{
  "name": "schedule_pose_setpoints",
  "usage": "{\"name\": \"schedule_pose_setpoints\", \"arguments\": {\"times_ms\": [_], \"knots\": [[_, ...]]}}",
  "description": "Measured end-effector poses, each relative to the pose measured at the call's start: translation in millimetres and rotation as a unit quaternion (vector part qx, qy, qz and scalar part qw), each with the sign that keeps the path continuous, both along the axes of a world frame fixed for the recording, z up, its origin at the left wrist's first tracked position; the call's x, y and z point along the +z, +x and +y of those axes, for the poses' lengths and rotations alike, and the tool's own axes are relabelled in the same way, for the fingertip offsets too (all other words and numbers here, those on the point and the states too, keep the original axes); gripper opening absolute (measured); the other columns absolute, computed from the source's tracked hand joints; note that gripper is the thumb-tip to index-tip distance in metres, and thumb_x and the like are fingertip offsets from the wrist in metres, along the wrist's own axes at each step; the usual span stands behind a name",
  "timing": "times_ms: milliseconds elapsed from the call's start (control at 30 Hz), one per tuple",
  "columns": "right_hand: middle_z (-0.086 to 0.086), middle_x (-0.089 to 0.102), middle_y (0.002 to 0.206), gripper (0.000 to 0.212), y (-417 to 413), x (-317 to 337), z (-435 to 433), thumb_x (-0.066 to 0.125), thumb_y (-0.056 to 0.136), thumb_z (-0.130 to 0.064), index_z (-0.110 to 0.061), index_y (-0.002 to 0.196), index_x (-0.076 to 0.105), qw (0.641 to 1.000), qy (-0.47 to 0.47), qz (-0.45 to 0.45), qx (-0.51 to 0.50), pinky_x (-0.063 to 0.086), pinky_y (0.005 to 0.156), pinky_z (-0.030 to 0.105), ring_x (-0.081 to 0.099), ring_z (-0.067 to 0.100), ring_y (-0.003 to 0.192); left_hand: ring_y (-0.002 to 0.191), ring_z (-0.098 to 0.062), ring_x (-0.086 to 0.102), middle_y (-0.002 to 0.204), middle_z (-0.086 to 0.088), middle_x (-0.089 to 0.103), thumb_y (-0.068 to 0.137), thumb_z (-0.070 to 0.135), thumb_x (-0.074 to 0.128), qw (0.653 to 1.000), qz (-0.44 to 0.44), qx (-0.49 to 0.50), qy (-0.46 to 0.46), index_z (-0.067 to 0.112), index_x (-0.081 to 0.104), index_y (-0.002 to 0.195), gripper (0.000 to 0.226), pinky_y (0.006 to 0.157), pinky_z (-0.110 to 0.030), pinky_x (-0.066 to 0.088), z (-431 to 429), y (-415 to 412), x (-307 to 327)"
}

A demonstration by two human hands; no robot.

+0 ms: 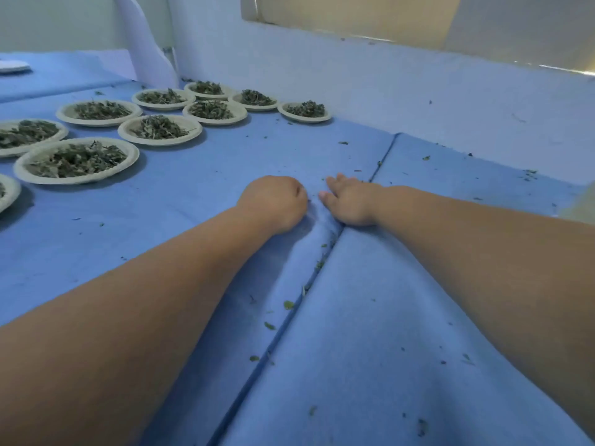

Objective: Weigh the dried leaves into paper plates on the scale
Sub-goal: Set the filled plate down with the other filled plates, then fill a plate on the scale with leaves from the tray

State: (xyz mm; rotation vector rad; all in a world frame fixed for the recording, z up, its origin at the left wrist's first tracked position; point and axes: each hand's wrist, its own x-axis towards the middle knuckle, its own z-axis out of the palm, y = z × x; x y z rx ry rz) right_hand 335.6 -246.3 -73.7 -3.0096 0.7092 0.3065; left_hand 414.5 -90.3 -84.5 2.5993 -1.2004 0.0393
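Note:
Several paper plates (77, 160) heaped with dried green leaves (160, 127) stand in rows at the far left of the blue cloth (370, 333). Both my bare arms reach forward to the middle of the cloth. My left hand (273, 201) is curled into a fist, knuckles up, and seems to grip the cloth, which puckers beside it. My right hand (349, 201) lies just to its right on the seam (383, 159) between two cloth sheets, fingers spread and pressing down. What the left fingers enclose is hidden.
Loose leaf crumbs (288, 304) are scattered over the cloth and along the seam. A pale wall (418, 101) rises close behind the plates and hands, with a window ledge above. A white plate edge (13, 66) shows at the far left back.

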Motion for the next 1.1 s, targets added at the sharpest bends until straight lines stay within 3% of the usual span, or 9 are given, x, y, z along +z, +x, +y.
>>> {"name": "schedule_pose_setpoints", "arguments": {"times_ms": [100,267,367,467,567,667,767,867,1100], "knots": [[0.011,0.038,0.158,0.048,-42,14,22,0.032,0.105,-0.041,-0.016,0.145,0.042,1.0,-0.028,0.005,0.001,0.028,0.117,0.048,0.038,0.031,0.143,0.105,-0.04,0.06,0.105,-0.021,0.067,0.103,0.025,0.039,0.996,0.045,0.009,-0.071,0.013,0.049,0.073,0.034,0.073,-0.036,0.034,-2,-49,11],[0.011,0.029,0.161,0.061,-134,43,49,0.044,0.098,-0.018,-0.009,0.156,0.027,0.99,0.075,-0.113,0.026,0.028,0.118,0.039,0.027,0.026,0.148,0.098,-0.037,0.062,0.101,-0.015,0.071,0.107,0.027,0.036,0.977,0.052,-0.05,-0.199,0.015,0.063,0.093,0.033,0.072,-0.038,0.038,-6,-134,30],[0.0,0.05,0.146,0.047,-219,58,48,0.051,0.097,-0.024,-0.023,0.143,0.043,0.969,0.119,-0.215,-0.011,0.038,0.083,0.026,0.051,0.02,0.123,0.087,-0.036,0.06,0.077,-0.007,0.062,0.106,0.026,0.036,0.967,0.071,-0.1,-0.223,0.014,0.053,0.081,0.032,0.067,-0.041,0.038,-21,-188,43],[-0.01,0.049,0.148,0.054,-305,63,38,0.057,0.095,-0.027,-0.03,0.147,0.043,0.955,0.087,-0.279,-0.042,0.034,0.083,0.02,0.051,0.016,0.126,0.109,-0.033,0.063,0.105,-0.008,0.073,0.105,0.027,0.041,0.955,0.08,-0.162,-0.236,0.017,0.068,0.117,0.031,0.087,-0.039,0.046,-44,-241,56],[-0.012,0.043,0.154,0.059,-383,59,25,0.06,0.096,-0.033,-0.036,0.151,0.039,0.933,0.068,-0.332,-0.119,0.034,0.09,0.017,0.053,0.009,0.126,0.122,-0.024,0.062,0.135,-0.003,0.068,0.104,0.027,0.045,0.937,0.072,-0.203,-0.273,0.021,0.056,0.146,0.044,0.101,-0.033,0.046,-66,-288,70],[-0.015,0.056,0.131,0.052,-442,48,8,0.058,0.097,-0.039,-0.045,0.146,0.042,0.911,0.067,-0.363,-0.185,0.043,0.072,0.018,0.062,-0.004,0.078,0.114,-0.026,0.064,0.127,-0.006,0.071,0.104,0.021,0.043,0.927,0.052,-0.236,-0.289,0.021,0.055,0.147,0.045,0.093,-0.032,0.047,-90,-323,82],[-0.005,0.068,0.107,0.046,-483,29,-8,0.06,0.097,-0.033,-0.039,0.142,0.051,0.879,0.048,-0.405,-0.248,0.04,0.058,0.005,0.063,0.0,0.074,0.12,-0.03,0.06,0.134,-0.007,0.067,0.104,0.015,0.038,0.932,0.002,-0.266,-0.245,0.02,0.051,0.15,0.048,0.094,-0.035,0.047,-113,-345,91],[-0.001,0.065,0.076,0.042,-508,15,-16,0.059,0.096,-0.026,-0.035,0.137,0.056,0.854,0.023,-0.435,-0.283,0.04,0.046,0.012,0.059,0.009,0.065,0.126,-0.03,0.056,0.146,-0.005,0.057,0.1,0.006,0.039,0.924,-0.056,-0.286,-0.247,0.017,0.051,0.147,0.05,0.098,-0.039,0.046,-137,-353,101],[0.0,0.067,0.08,0.039,-509,12,-15,0.055,0.095,-0.02,-0.021,0.135,0.059,0.871,0.001,-0.4,-0.285,0.039,0.051,0.027,0.053,0.009,0.052,0.103,-0.035,0.06,0.117,-0.014,0.066,0.092,0.0,0.043,0.942,-0.169,-0.26,-0.127,0.011,0.059,0.128,0.04,0.079,-0.042,0.048,-176,-357,108]]}}
